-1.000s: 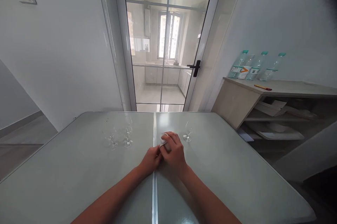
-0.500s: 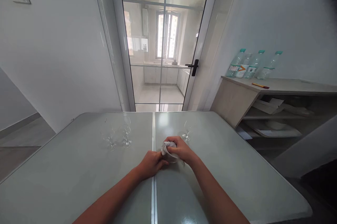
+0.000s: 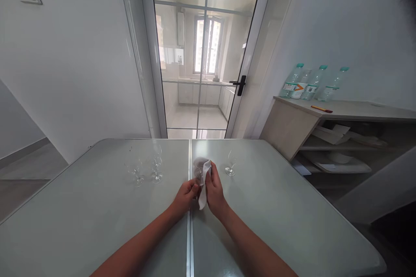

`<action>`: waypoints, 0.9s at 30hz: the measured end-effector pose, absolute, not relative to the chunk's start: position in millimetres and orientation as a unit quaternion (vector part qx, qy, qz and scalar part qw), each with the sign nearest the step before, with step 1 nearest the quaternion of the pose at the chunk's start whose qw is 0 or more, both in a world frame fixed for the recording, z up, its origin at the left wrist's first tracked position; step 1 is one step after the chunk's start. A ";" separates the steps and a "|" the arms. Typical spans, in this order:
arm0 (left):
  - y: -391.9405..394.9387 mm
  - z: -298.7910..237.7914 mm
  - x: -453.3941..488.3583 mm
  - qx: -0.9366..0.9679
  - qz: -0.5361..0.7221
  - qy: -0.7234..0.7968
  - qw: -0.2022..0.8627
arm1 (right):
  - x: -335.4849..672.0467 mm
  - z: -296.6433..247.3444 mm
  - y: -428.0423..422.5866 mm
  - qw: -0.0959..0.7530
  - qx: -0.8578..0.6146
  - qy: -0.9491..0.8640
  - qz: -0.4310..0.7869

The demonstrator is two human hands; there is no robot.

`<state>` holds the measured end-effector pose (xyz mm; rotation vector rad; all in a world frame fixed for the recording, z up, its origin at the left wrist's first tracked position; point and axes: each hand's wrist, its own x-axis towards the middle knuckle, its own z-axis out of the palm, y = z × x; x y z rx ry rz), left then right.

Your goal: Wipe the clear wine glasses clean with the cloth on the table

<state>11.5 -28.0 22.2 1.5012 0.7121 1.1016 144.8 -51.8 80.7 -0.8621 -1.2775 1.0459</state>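
My left hand (image 3: 186, 195) is closed around the lower part of a clear wine glass (image 3: 199, 171), whose bowl points up and away from me. My right hand (image 3: 214, 188) grips a white cloth (image 3: 203, 197) and presses it against the right side of that bowl. The glass is see-through and its stem is mostly covered by my left fingers. Just beyond my right hand, another wine glass (image 3: 230, 167) stands upright on the table. Further left stand two more glasses, a nearer wine glass (image 3: 138, 176) and a taller wine glass (image 3: 157, 174).
The pale table (image 3: 97, 207) has a metal seam (image 3: 190, 242) down its middle. Behind it is a glass door (image 3: 182, 108) with a black handle (image 3: 240, 85). On the right, a wooden shelf unit (image 3: 289, 123) carries plastic bottles (image 3: 312, 86) and a yellow-red stick (image 3: 321, 109).
My right hand has moved from over the glass mouth to its right side with the cloth, which now hangs down. The held glass has tipped up into view.
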 end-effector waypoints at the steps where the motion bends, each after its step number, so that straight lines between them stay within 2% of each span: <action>1: -27.4 21.7 12.5 0.629 0.474 0.310 0.532 | 141.7 77.9 -52.1 0.603 -0.381 -0.552 0.432; 3: -27.2 21.2 14.0 0.630 0.477 0.333 0.514 | 138.1 71.9 -51.3 0.606 -0.391 -0.559 0.408; 9: -29.2 20.1 14.4 0.677 0.469 0.369 0.430 | 137.8 60.4 -48.3 0.526 -0.439 -0.654 0.321; 14: -25.4 16.8 11.4 0.676 0.487 0.392 0.390 | 142.4 66.4 -50.1 0.494 -0.476 -0.678 0.263; 21: -18.3 15.1 7.6 0.715 0.477 0.357 0.366 | 153.5 75.6 -44.2 0.475 -0.424 -0.692 0.341; 27: -26.1 19.4 7.5 0.733 0.450 0.378 0.342 | 151.3 76.4 -46.8 0.445 -0.436 -0.716 0.315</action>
